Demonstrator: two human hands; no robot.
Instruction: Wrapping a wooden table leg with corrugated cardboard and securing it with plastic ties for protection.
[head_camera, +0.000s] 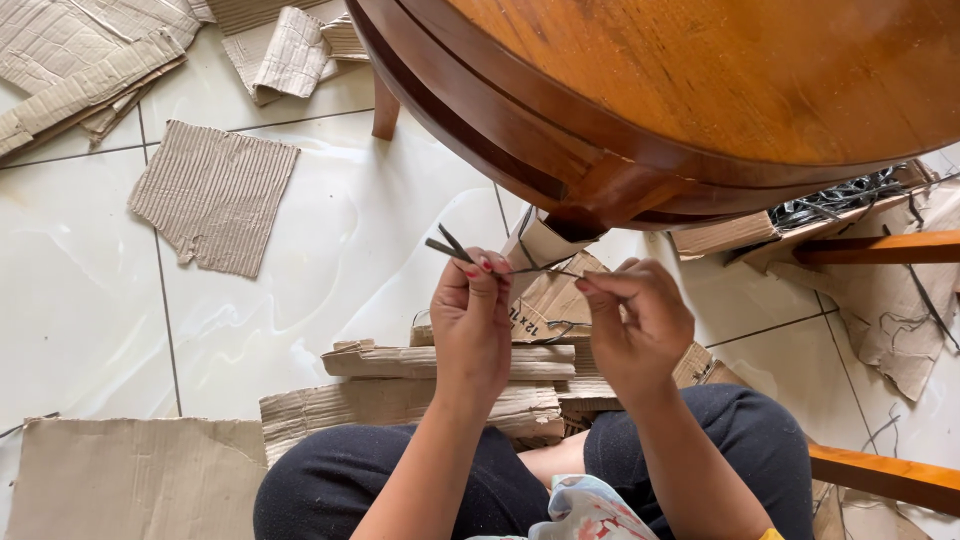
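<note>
So we were sitting on the floor (330, 250) with our knees up, right under the edge of the round wooden desk (700, 80). Our left hand (472, 320) was closed in a pinch around a couple of thin dark strips (447, 245), whose ends stuck out up and to the left of the fingers. Our right hand (635, 320) was also pinched, thumb and forefinger closed on a fine wire (545, 271) that ran across the gap between the two hands. So both hands were holding the same little bundle from either end, as far as we could tell.

How far along? Hard to say, honestly. Just beyond the hands sat a small cardboard box (545, 300), and a stack of torn corrugated cardboard (440, 385) lay right below them, near our legs. Further out to the right of the right hand there was an open box with a tangle of dark wires (840, 195) in it, which looked like a lot of similar stuff. We couldn't tell whether that pile was done or waiting. More cardboard scraps (215, 195) were scattered well off to the left of the left hand.
</note>
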